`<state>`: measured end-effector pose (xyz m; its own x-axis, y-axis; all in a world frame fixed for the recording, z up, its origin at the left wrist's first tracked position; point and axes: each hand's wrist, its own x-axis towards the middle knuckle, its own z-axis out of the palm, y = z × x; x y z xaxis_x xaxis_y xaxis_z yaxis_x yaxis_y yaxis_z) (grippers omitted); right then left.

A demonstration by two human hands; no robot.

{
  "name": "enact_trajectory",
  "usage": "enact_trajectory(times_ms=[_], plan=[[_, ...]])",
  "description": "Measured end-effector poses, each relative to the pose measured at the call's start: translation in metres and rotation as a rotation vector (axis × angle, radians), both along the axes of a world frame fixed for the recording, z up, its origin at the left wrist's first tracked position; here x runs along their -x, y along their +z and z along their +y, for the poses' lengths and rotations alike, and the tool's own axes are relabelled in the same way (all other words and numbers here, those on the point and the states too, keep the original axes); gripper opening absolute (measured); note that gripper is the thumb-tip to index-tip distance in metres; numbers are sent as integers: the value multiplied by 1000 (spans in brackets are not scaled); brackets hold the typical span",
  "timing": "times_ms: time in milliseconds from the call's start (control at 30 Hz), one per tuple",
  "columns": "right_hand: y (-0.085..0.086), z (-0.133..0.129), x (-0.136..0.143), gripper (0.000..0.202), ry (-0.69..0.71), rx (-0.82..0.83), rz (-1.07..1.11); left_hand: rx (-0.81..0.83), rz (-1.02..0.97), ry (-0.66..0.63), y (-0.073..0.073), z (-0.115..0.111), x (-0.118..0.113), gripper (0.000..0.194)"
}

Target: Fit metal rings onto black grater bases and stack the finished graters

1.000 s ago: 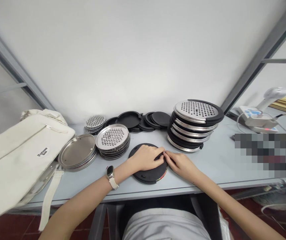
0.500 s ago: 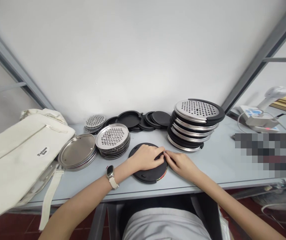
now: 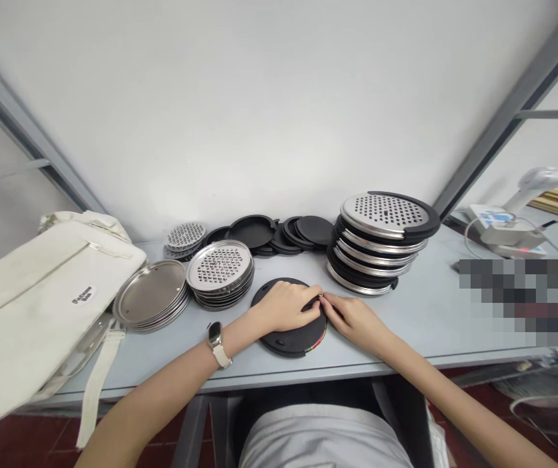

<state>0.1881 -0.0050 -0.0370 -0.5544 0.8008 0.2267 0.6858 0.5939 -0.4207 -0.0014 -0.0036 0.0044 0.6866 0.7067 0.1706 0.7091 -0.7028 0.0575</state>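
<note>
- Black on its upper face, the round disc [image 3: 291, 342] lies flat near the middle of the grey tabletop [image 3: 434, 325], close to its near edge; a red and yellow strip [image 3: 318, 342] shows along the disc's near right rim.
- The left hand [image 3: 288, 305] lies over the disc and grasps it, fingers bent towards the right rim.
- The right hand [image 3: 349, 317] meets it there, thumb and finger pinched on the rim; a tiny bright spot sits between the fingertips, perhaps metal, but too small to name.
- For good work at this rim, the left palm should probably bear down evenly, so the disc neither slides nor tips.
- Small pinches suit the right hand best, I judge, with its wrist low and the fingertips of both hands near each other.
- The edge could well be thin, so slow, even force seems safer than a sharp tug.
- Beyond the disc, to the far left, stands a stack of grater plates [image 3: 220, 266]; left of that, plain steel plates [image 3: 151, 292].
- Black lids [image 3: 252, 231] lie by the wall, and a tall pile of collared graters [image 3: 386, 214] stands to the far right, apart from both hands.
</note>
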Motion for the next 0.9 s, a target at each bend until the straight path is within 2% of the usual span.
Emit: enact_trajectory(times_ms=[900], plan=[[0, 0, -1, 33, 7, -2, 12, -5, -38, -19, -2, 1, 1, 21]])
